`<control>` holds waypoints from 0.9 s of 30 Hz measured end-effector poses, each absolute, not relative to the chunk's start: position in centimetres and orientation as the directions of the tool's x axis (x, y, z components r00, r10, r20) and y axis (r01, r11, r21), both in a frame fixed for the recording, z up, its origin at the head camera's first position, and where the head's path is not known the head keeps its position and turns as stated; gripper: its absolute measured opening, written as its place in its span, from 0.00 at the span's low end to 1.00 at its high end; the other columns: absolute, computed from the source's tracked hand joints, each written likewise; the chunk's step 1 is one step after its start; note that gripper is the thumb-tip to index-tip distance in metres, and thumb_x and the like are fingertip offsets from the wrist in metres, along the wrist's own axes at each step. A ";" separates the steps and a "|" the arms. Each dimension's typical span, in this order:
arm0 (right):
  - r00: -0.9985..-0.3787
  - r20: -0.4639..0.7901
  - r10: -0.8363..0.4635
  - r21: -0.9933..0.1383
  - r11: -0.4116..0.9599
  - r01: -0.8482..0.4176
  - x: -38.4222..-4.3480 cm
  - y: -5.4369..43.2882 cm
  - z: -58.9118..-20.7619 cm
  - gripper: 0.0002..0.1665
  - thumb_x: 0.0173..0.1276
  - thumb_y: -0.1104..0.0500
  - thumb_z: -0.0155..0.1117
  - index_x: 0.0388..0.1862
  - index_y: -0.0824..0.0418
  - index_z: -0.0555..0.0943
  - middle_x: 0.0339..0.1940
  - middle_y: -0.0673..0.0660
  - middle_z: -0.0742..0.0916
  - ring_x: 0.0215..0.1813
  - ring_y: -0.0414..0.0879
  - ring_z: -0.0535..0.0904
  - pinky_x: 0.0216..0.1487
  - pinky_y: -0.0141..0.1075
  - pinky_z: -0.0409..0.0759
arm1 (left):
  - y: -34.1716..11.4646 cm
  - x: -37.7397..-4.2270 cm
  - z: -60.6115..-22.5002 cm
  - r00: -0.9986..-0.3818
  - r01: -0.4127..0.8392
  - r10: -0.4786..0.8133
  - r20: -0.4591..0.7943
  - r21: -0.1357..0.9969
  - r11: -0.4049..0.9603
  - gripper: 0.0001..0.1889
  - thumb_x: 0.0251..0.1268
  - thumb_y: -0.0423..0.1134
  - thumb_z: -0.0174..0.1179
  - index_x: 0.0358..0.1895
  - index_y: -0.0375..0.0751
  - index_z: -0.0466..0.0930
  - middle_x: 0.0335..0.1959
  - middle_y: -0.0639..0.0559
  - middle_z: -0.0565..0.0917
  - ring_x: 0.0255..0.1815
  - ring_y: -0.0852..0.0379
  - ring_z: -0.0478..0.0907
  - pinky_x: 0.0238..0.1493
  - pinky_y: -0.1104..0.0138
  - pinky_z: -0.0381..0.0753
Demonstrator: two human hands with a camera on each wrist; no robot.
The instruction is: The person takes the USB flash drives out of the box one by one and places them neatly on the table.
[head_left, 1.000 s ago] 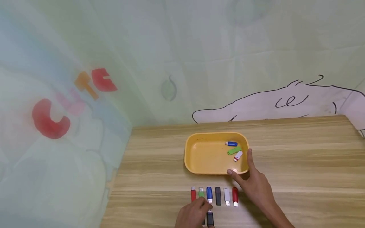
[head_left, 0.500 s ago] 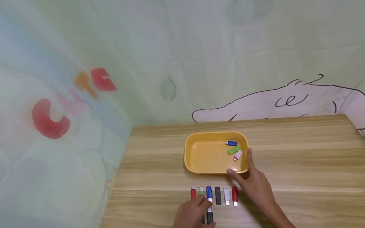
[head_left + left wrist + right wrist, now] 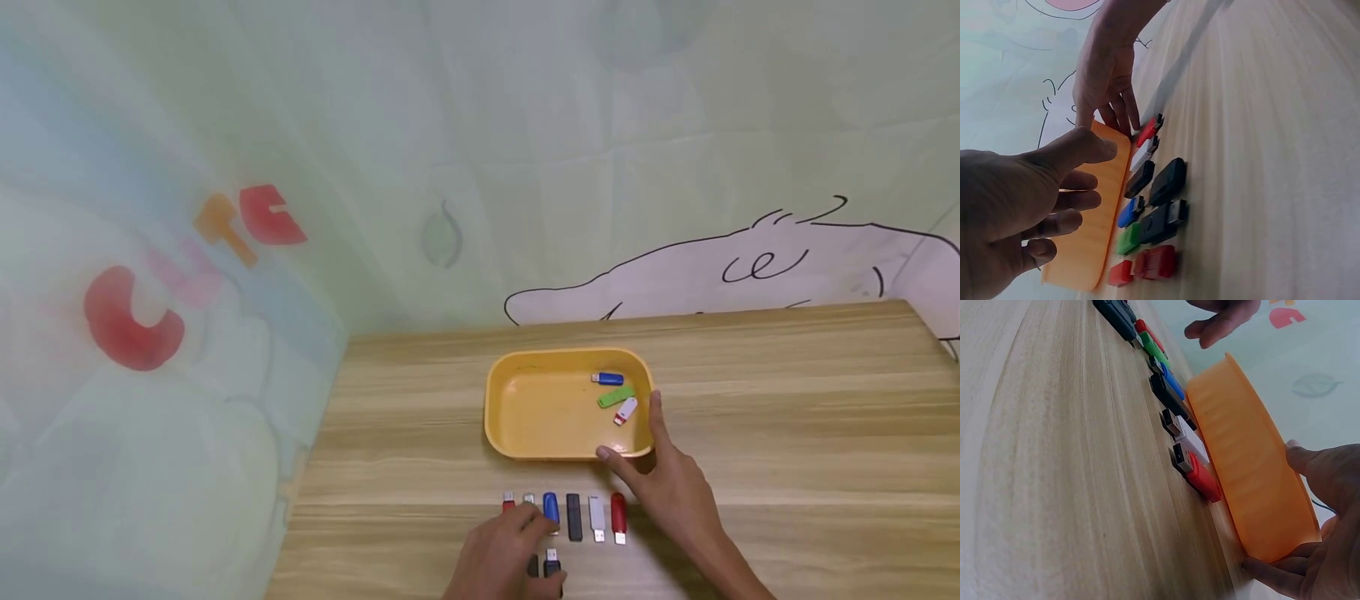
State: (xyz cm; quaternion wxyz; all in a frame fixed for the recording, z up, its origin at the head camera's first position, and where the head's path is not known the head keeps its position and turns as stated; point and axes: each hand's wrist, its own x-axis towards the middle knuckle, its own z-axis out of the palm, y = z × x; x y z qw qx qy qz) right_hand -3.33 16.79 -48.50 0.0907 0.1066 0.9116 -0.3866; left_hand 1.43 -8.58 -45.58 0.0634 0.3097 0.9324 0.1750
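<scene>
My left hand (image 3: 498,552) hovers over USB sticks on the table, fingers loosely bent; in the left wrist view nothing lies between its thumb and fingers. Beneath it, partly hidden, are a black USB stick (image 3: 552,564) and a red USB stick (image 3: 1159,261). The farther row includes a blue stick (image 3: 551,506), a black stick (image 3: 573,517), a white-grey stick (image 3: 597,511) and a dark red stick (image 3: 618,512). My right hand (image 3: 678,492) holds the near right corner of a yellow plastic bin (image 3: 543,417), thumb at its rim and fingers around its outer side.
Inside the bin, toward its right end, lie a blue USB stick (image 3: 609,379), a green one (image 3: 616,397) and a white-and-red one (image 3: 626,411). The wooden table (image 3: 810,433) meets a printed curtain (image 3: 525,167) at the back and left.
My left hand has shifted slightly forward, now covering more of the red and green sticks in the farther row. My right hand and the bin stay in place.
</scene>
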 end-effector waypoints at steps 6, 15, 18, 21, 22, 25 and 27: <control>-0.963 -0.240 0.125 -0.685 0.681 0.259 -3.4 16.9 -48.5 0.76 0.63 0.16 0.60 0.89 0.49 0.29 0.76 0.79 0.70 0.68 0.76 0.78 0.63 0.65 0.78 | -8.3 0.6 -44.6 -0.792 0.577 0.611 0.017 0.347 0.739 0.21 0.62 0.55 0.77 0.52 0.49 0.89 0.41 0.63 0.82 0.32 0.75 0.68 0.33 0.82 0.70; -0.962 -0.246 0.120 -0.689 0.676 0.260 -3.5 16.9 -48.6 0.76 0.63 0.17 0.61 0.89 0.49 0.29 0.77 0.78 0.69 0.68 0.75 0.78 0.62 0.65 0.79 | -7.5 -1.0 -43.2 -0.788 0.561 0.615 -0.017 0.389 0.731 0.20 0.66 0.55 0.74 0.54 0.49 0.89 0.42 0.60 0.84 0.36 0.74 0.72 0.41 0.80 0.78; -0.961 -0.247 0.121 -0.690 0.675 0.262 -3.5 16.9 -48.6 0.76 0.62 0.16 0.60 0.89 0.48 0.29 0.77 0.78 0.70 0.68 0.75 0.78 0.62 0.65 0.79 | -7.4 -1.6 -42.7 -0.778 0.586 0.629 -0.009 0.353 0.730 0.20 0.66 0.55 0.74 0.54 0.49 0.89 0.40 0.60 0.84 0.34 0.73 0.71 0.39 0.80 0.77; -0.961 -0.246 0.122 -0.689 0.675 0.262 -3.4 16.9 -48.6 0.77 0.62 0.16 0.60 0.89 0.48 0.29 0.77 0.78 0.71 0.66 0.74 0.80 0.61 0.64 0.80 | -7.3 -1.9 -42.3 -0.771 0.609 0.636 0.001 0.290 0.738 0.21 0.65 0.57 0.75 0.53 0.50 0.89 0.41 0.61 0.84 0.34 0.72 0.71 0.38 0.79 0.76; -0.961 -0.247 0.121 -0.689 0.675 0.262 -3.4 16.9 -48.7 0.77 0.62 0.16 0.60 0.89 0.48 0.29 0.77 0.78 0.71 0.65 0.73 0.80 0.61 0.64 0.80 | -7.2 -2.0 -42.2 -0.772 0.611 0.636 0.001 0.280 0.741 0.21 0.64 0.58 0.75 0.53 0.50 0.89 0.41 0.61 0.85 0.34 0.71 0.72 0.38 0.79 0.76; -0.963 -0.241 0.119 -0.687 0.680 0.255 -3.5 16.9 -48.7 0.77 0.63 0.16 0.60 0.89 0.49 0.29 0.76 0.79 0.71 0.61 0.70 0.83 0.59 0.63 0.81 | -7.0 -2.3 -42.0 -0.776 0.606 0.631 -0.003 0.274 0.747 0.21 0.64 0.58 0.75 0.54 0.51 0.89 0.44 0.61 0.86 0.36 0.71 0.74 0.40 0.79 0.78; -0.964 -0.238 0.119 -0.686 0.682 0.254 -3.4 16.9 -48.7 0.76 0.63 0.17 0.61 0.89 0.49 0.29 0.75 0.79 0.72 0.58 0.67 0.84 0.58 0.62 0.81 | -6.9 -2.6 -41.9 -0.778 0.606 0.629 0.004 0.273 0.747 0.22 0.64 0.59 0.75 0.54 0.52 0.88 0.44 0.61 0.86 0.36 0.71 0.74 0.39 0.80 0.77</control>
